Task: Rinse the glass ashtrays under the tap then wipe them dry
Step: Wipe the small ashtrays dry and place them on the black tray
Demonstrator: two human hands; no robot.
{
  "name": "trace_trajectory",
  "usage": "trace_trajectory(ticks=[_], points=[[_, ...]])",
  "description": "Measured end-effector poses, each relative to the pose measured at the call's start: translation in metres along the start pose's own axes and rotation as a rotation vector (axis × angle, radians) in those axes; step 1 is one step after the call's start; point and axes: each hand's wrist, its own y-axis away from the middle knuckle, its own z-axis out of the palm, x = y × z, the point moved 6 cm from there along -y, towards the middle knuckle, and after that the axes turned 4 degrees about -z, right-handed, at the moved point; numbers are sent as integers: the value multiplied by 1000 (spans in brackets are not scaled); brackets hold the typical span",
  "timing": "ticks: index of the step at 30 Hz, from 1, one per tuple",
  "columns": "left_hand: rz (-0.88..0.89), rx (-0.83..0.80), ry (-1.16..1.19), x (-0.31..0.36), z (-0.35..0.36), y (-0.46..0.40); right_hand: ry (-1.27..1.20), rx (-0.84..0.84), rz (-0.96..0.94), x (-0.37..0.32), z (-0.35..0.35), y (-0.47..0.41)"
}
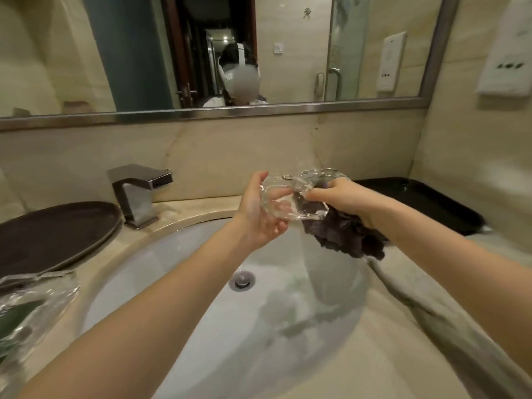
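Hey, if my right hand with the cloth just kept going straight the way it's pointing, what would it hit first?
The right hand points leftward into the glass ashtray, which it already touches through the dark cloth. Past that, probably the left hand holding the ashtray's other side; depth is hard to judge.

Glass ashtray (17,306) cut by left edge

Sink (178,272): centre, below both hands.
Tap (138,194): behind sink, left.
Round tray (54,240): left of tap.
Rectangular tray (426,203): right of sink.
Ashtray (288,197): above sink, possibly 2 overlapping.
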Motion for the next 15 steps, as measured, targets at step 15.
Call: trace_trajectory(ticks=[15], points=[[102, -59, -566, -24, 116, -105, 244, 225, 227, 111, -150, -67]])
